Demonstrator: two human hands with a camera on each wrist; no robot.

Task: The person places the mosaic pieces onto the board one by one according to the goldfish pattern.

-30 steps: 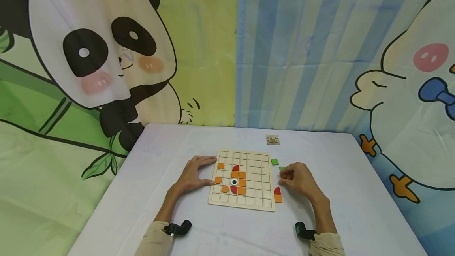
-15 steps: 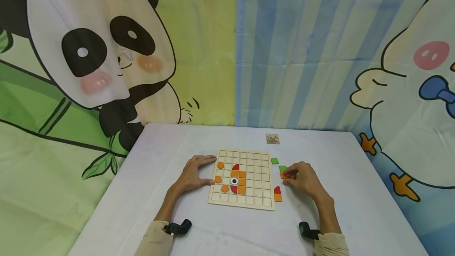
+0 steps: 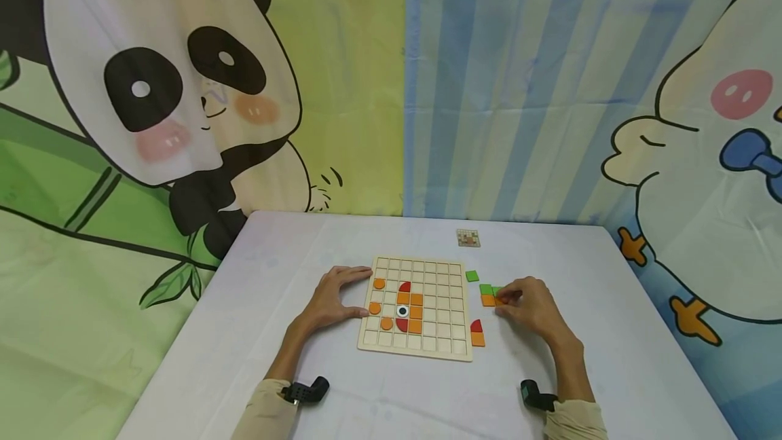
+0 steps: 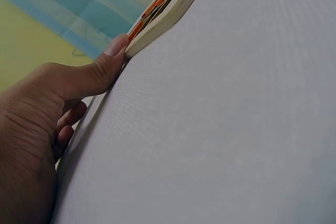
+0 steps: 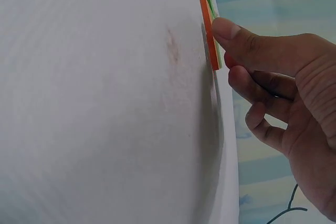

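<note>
A square wooden grid board (image 3: pixel 443 318) lies on the white table. Along its left edge my left hand (image 3: pixel 330 303) is spread, the index finger near the upper corner and the thumb lower down; the left wrist view has that thumb (image 4: pixel 100 72) touching the rim. Right of the board, my right hand (image 3: pixel 530 305) pinches an orange tile (image 5: pixel 209 35) between thumb and fingers, low at the table. Beside it lie another orange tile (image 3: pixel 487 300) and green tiles (image 3: pixel 485 288). The fingertips partly hide this group.
On the board sit several orange squares (image 3: pixel 416 313), orange discs (image 3: pixel 379 284), red quarter-rounds (image 3: pixel 405 286) and an eye tile (image 3: pixel 402 311). A lone green tile (image 3: pixel 472 276), a red quarter-round (image 3: pixel 476 326) and an orange square (image 3: pixel 478 339) lie off its right side. A small pattern card (image 3: pixel 468 238) lies behind.
My right hand has shifted slightly rightward, away from the board, and more of the green and orange tiles shows at its left. My left hand stays at the board's edge.
</note>
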